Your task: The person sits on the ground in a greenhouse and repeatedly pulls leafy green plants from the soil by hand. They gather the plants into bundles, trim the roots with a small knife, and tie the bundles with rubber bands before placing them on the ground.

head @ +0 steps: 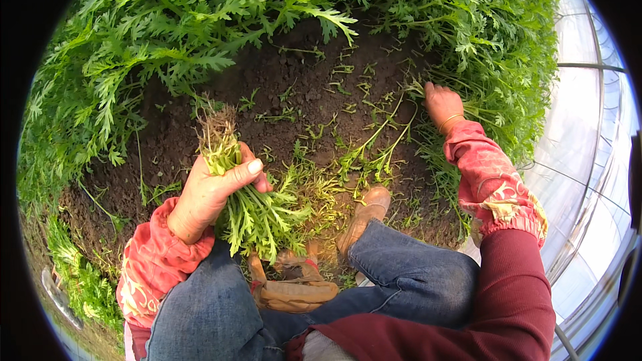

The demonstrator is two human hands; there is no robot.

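My left hand [220, 188] grips a bunch of leafy greens [266, 215] around its stems; the pale roots stick up past my fingers and the lobed leaves hang down over my knees. Off to the right, my right hand [444, 105] reaches down to the stem bases at the edge of the standing greens [481, 35]. Its fingertips are partly hidden among stems, so I cannot tell whether they close on any. A few long loose stems [373, 145] lie on the soil left of that hand.
Dense greens stand ahead and on both sides of the bare brown soil [301, 80], which is strewn with leaf scraps. My boot [368, 210] rests on the soil. Cut greens [80, 276] lie at the lower left. Clear plastic sheeting [577, 110] on a frame borders the right side.
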